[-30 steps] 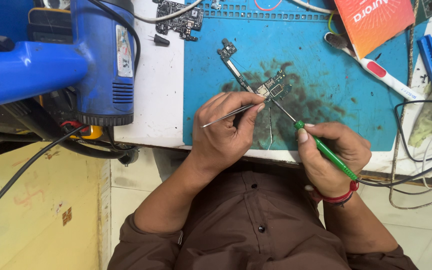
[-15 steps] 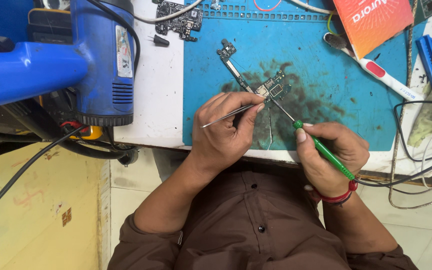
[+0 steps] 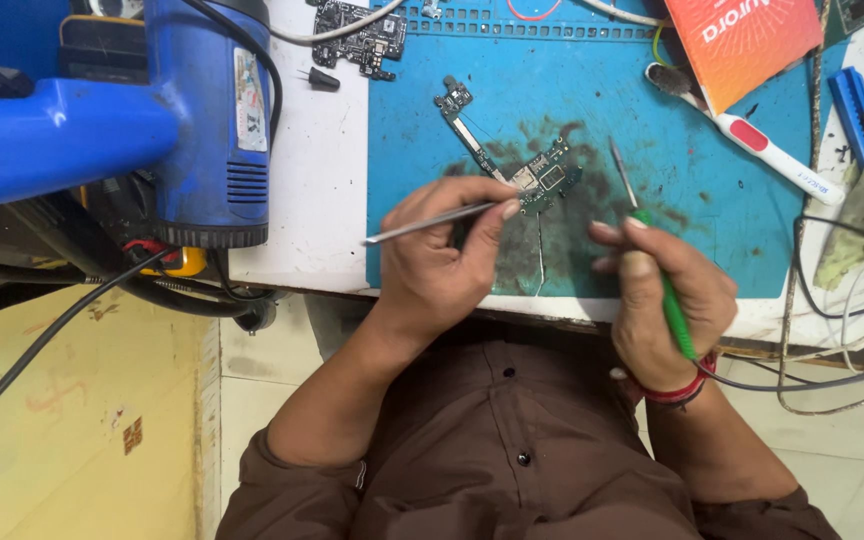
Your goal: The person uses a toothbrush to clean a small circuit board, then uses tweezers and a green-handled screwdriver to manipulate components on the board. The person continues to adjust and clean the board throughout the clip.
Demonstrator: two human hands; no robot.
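Narrow green phone circuit board (image 3: 512,165) lies on the blue mat (image 3: 712,220), its long axis slanting away toward the tabletop's far edge. Left hand (image 3: 442,255), nearer, pinches steel tweezers (image 3: 422,225) touching it; right hand (image 3: 667,300) grips a green-handled screwdriver (image 3: 652,250) just beside.

I can't see the tip of the thin steel tweezers (image 3: 422,222); my left hand (image 3: 447,255) covers it. The blue heat gun (image 3: 152,120) and orange printed card (image 3: 747,35) run off frame.
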